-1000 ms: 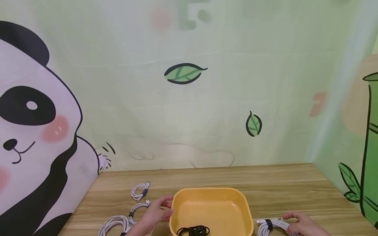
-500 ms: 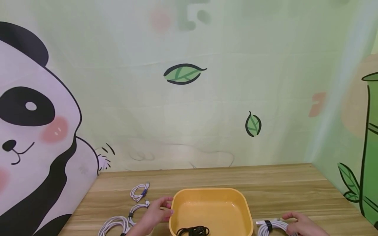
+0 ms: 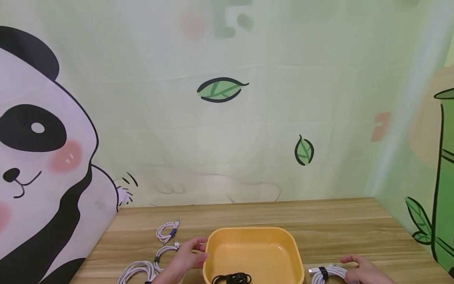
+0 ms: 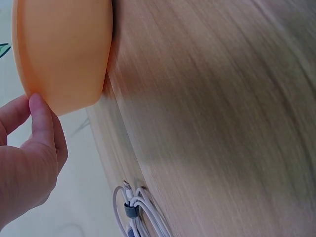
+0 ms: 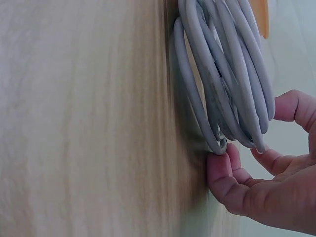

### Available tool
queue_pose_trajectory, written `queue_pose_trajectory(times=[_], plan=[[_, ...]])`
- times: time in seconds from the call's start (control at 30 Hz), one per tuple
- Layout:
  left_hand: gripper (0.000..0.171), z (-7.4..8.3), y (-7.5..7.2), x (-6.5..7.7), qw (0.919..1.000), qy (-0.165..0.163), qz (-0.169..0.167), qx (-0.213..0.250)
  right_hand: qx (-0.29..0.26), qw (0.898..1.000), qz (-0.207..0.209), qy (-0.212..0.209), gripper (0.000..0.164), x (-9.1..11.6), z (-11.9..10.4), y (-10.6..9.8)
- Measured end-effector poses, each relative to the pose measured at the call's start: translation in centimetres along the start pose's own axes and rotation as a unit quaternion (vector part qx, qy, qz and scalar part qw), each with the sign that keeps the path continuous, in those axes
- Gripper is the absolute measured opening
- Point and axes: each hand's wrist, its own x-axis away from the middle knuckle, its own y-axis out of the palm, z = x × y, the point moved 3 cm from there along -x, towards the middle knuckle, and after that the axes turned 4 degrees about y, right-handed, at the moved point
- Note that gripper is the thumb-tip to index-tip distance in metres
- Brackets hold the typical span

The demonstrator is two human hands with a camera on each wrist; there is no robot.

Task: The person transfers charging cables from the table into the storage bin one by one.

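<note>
A yellow plastic bin [image 3: 253,256] stands on the wooden table with a bundled black cable [image 3: 235,278] inside. My left hand [image 3: 188,256] touches its left rim, thumb and fingertips spread along the outside. In the left wrist view the thumb [image 4: 40,116] lies against the bin's wall. Right of the bin lies a thick coiled white cable [image 3: 324,273] with a black strap. My right hand [image 3: 367,270] holds its right end. The right wrist view shows fingers [image 5: 286,106] bent around the end of the grey-looking loops [image 5: 227,74], with lower fingertips close to the tabletop.
Several more strapped white cables lie on the left: a small one [image 3: 166,232] at the back, another [image 3: 164,252] beside my left hand, and a larger coil [image 3: 136,272] near the front. A printed panda backdrop [image 3: 227,130] closes off the table's rear edge.
Both hands stay in place at the bin and the cable coil. The coil by my right hand has shifted very slightly to the right.
</note>
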Motion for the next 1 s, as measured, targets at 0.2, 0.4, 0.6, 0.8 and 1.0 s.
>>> queue_pose_trajectory(times=[0.2,0.4,0.6,0.8,1.0], plan=[[0.044,-0.12,-0.05,-0.05,1.0000,-0.005,-0.002,0.001,0.003,1.000,0.015,0.015,0.052,-0.05,0.00,-0.02],[0.045,-0.15,-0.06,-0.08,1.0000,-0.007,-0.003,0.003,0.007,1.000,0.011,0.008,0.050,0.07,-0.09,-0.11],[0.045,-0.19,-0.02,-0.10,1.0000,-0.006,-0.003,0.005,-0.001,1.000,-0.015,-0.018,0.047,0.28,0.03,-0.27],[0.045,-0.14,0.02,-0.08,1.0000,-0.007,-0.003,0.005,0.004,0.999,-0.026,-0.032,0.045,0.27,0.43,-0.52],[0.045,0.04,-0.02,-0.01,0.9999,-0.011,-0.001,0.000,0.000,1.000,-0.001,-0.005,0.042,0.35,0.58,-0.46]])
